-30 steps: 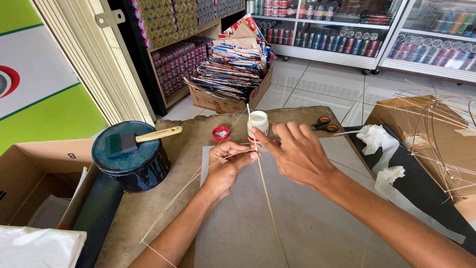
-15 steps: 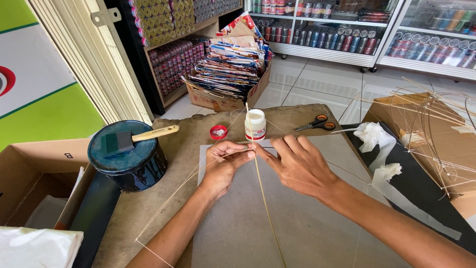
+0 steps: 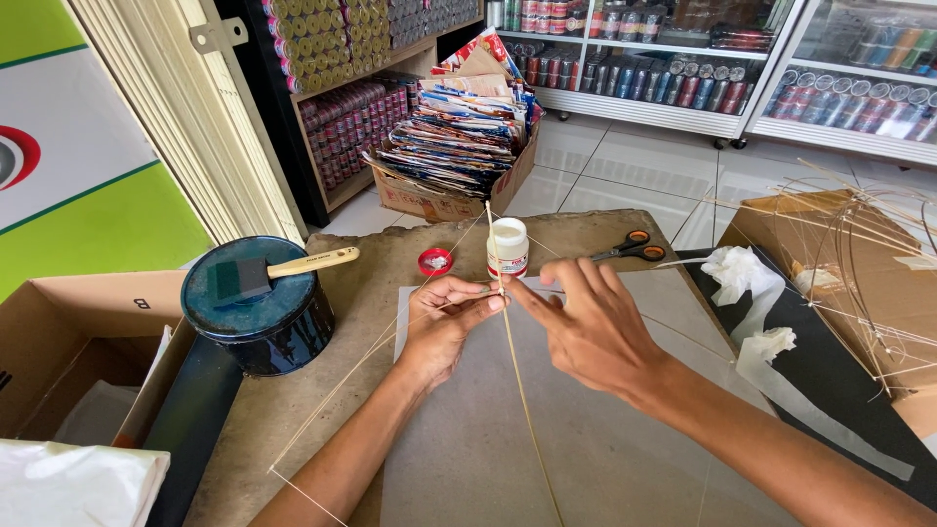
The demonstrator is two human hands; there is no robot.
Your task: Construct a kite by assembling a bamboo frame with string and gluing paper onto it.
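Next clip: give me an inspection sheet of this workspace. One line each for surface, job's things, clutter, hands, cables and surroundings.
Surface: brown mat with a grey sheet on it.
Job's things: thin bamboo sticks crossing over the sheet; thin string runs to the mat's edge.
Clutter: white glue bottle, red cap, scissors, blue tin with a brush on its lid, white paper strips.
Hands: left hand and right hand both pinch where the sticks cross.
Cables: nothing seen.
Surroundings: open cardboard box at left, stick frames at right, box of printed sheets, shelves of cans behind.
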